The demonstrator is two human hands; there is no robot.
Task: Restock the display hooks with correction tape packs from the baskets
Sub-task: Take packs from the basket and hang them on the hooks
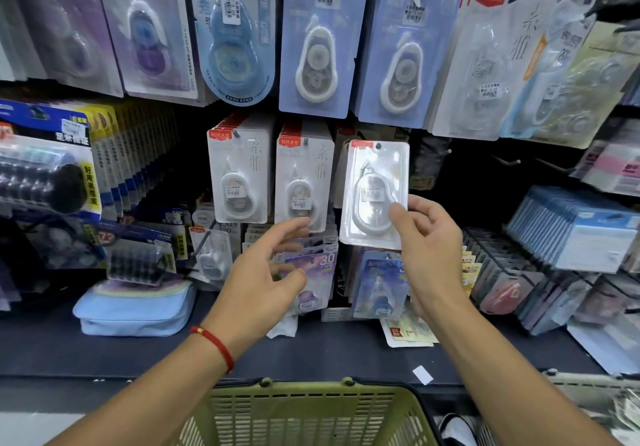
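Correction tape pack (pixel 374 192): your right hand (pixel 427 248) pinches its lower right corner, holding it upright before the display, just right of two hanging rows of like packs (pixel 304 182). Your left hand (pixel 263 279), red cord (pixel 213 343) at the wrist, hovers with fingers loosely spread, gripping nothing. A green basket (pixel 311 411) sits below the shelf (pixel 329 352).

Both forearms are bare, sleeveless in view, with a red cord bracelet (pixel 213 347) circling the left wrist.

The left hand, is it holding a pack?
No, the left hand is open and empty; only the right hand pinches a pack.
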